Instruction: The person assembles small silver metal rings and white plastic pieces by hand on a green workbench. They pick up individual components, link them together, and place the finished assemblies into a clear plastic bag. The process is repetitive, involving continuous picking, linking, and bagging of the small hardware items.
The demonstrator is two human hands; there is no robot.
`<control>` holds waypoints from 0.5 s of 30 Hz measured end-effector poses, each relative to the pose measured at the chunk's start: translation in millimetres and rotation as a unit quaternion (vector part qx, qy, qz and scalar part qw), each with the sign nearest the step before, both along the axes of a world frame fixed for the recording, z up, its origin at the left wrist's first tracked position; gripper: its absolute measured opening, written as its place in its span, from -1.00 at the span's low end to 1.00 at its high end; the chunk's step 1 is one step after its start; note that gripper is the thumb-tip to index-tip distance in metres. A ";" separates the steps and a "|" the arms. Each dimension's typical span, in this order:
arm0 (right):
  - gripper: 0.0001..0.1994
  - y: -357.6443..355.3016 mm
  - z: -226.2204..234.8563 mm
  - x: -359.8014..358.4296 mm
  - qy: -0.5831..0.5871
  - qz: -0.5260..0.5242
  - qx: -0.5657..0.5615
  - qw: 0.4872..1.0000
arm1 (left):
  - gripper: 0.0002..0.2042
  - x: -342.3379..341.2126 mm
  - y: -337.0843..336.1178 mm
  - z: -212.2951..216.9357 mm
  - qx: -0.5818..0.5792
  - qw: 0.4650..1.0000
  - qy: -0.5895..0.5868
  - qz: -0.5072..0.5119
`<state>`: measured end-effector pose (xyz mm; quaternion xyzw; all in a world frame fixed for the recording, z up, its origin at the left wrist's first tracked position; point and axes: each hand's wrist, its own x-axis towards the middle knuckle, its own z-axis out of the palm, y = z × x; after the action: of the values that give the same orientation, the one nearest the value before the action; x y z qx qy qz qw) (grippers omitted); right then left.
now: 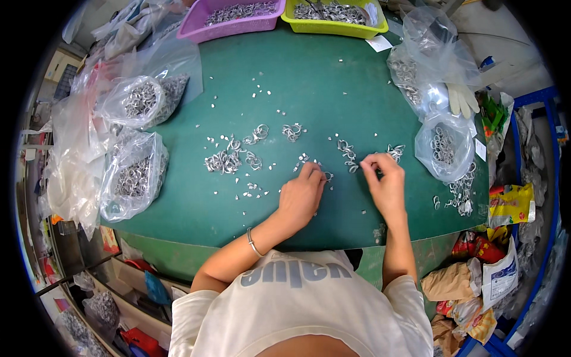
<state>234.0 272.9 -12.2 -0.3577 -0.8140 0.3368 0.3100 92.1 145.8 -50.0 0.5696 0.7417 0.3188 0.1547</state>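
Observation:
My left hand [302,195], a metal bracelet [254,242] on its wrist, reaches over the green table with its fingers bent together among small silvery pieces [303,159]. What lies under its fingertips is hidden. To the right, my right hand [388,181] has thumb and forefinger curled close together beside a short row of silvery metal rings [347,153]. Anything between those fingertips is too small to name. Left of my hands lies a heap of rings [224,161], with smaller ring clusters [291,132] farther back. Another small cluster [395,152] sits just behind my right hand.
Bags of rings stand at the left [135,175] and right [443,149]. A purple basket [189,27] and a yellow-green basket [333,28], both holding metal pieces, stand at the far edge. Loose rings [464,190] and a pale glove [462,99] lie at the right.

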 end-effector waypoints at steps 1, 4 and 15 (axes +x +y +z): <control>-0.93 3.4 -6.2 5.8 0.017 -0.029 -0.117 0.993 | -0.85 -1.9 -0.6 0.6 0.002 1.000 -0.010 0.003; -0.75 2.8 -4.3 7.0 -0.029 -0.017 -0.094 0.995 | -0.84 0.1 2.6 7.6 0.013 1.000 -0.014 0.007; -0.78 4.9 -2.5 -4.5 0.256 -0.011 -0.453 0.854 | -0.90 -4.0 2.4 8.9 0.047 0.995 -0.085 0.006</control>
<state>229.5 277.9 -14.7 -0.3685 -0.4596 0.7442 0.3149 88.1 148.2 -41.1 0.5430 0.7133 0.4012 0.1881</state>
